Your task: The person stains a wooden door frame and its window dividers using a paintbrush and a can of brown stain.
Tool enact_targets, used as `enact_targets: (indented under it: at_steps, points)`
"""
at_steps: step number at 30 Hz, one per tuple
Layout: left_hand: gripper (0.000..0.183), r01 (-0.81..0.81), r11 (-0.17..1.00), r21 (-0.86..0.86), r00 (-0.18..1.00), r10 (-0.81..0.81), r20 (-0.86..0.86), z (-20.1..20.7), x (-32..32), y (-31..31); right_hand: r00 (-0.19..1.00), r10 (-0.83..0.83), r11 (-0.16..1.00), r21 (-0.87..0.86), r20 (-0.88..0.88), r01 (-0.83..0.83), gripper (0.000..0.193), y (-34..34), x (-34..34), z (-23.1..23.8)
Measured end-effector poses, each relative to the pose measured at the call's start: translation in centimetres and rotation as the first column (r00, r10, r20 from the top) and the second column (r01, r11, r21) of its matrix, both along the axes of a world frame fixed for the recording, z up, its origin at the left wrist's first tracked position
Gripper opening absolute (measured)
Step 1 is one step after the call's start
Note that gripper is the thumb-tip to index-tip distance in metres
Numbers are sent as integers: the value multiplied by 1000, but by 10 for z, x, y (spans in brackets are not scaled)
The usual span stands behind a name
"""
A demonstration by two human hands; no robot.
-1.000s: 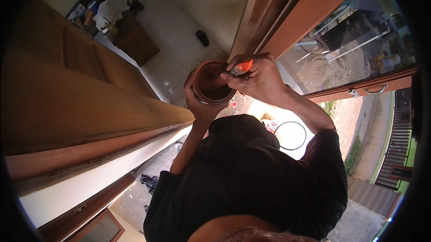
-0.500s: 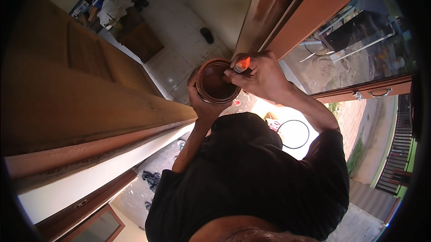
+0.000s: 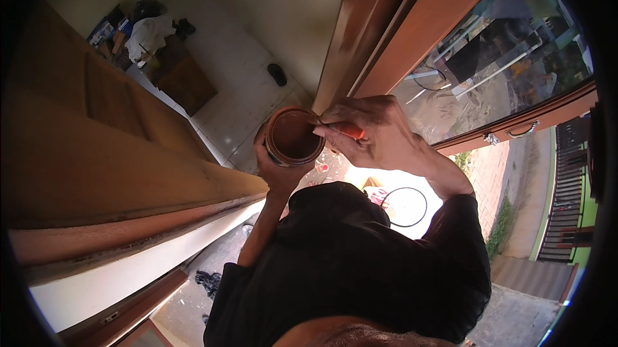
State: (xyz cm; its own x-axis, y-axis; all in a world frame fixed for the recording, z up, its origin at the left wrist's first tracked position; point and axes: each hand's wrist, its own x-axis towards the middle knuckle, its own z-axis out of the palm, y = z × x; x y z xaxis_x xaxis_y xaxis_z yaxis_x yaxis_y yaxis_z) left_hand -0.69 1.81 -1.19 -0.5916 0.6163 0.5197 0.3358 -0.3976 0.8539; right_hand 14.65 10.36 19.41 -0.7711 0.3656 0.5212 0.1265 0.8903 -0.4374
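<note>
My left hand (image 3: 275, 173) is wrapped round a round can (image 3: 293, 160), whose open mouth faces up and shows reddish-brown paint inside. In my right hand (image 3: 383, 134) is a paintbrush (image 3: 348, 130) with an orange-red handle, pinched between thumb and fingers. The handle lies nearly level, and the brush end points toward the can's right rim. My fingers and the rim hide most of the bristles. Just beyond my right hand stands a reddish-brown door frame (image 3: 351, 31), with glossy patches on its face.
A wooden door (image 3: 141, 160) fills the left side. On the right is a brown-framed glass panel (image 3: 476, 76) with a metal handle (image 3: 523, 130). A dark slipper (image 3: 277, 75) lies on the tiled floor. Farther back, a wooden box (image 3: 187, 86) stands beside piled items.
The brush has tipped from pointing up toward me to nearly level, and its end is now at the can's right rim. Can and hands sit slightly lower and farther left in view.
</note>
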Motion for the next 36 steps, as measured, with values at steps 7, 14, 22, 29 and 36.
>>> enact_targets:
  at_steps: [7, 14, 22, 29, 36]
  points:
    - [104, 75, 997, 28, 994, -77, 71, 2, 0, 5, 980, 178, 973, -166, 87, -161, 12, -12, -4, -19]
    - [104, 126, 991, 38, 987, -129, 93, 4, -1, 1, 994, -96, 915, -398, -59, 65, 15, -7, -4, -21]
    - [103, 96, 995, 9, 995, -96, 32, 6, -5, -5, 960, -268, 944, -223, -84, 244, 13, -4, 3, 0]
    - [103, 114, 993, 27, 992, -115, 59, 0, -4, 0, 991, 85, 991, -116, 101, -73, 19, -16, 1, -19]
    - [101, 78, 996, -36, 996, -76, 48, 1, -5, -3, 993, -44, 957, -290, -114, 9, 14, -15, -2, -23]
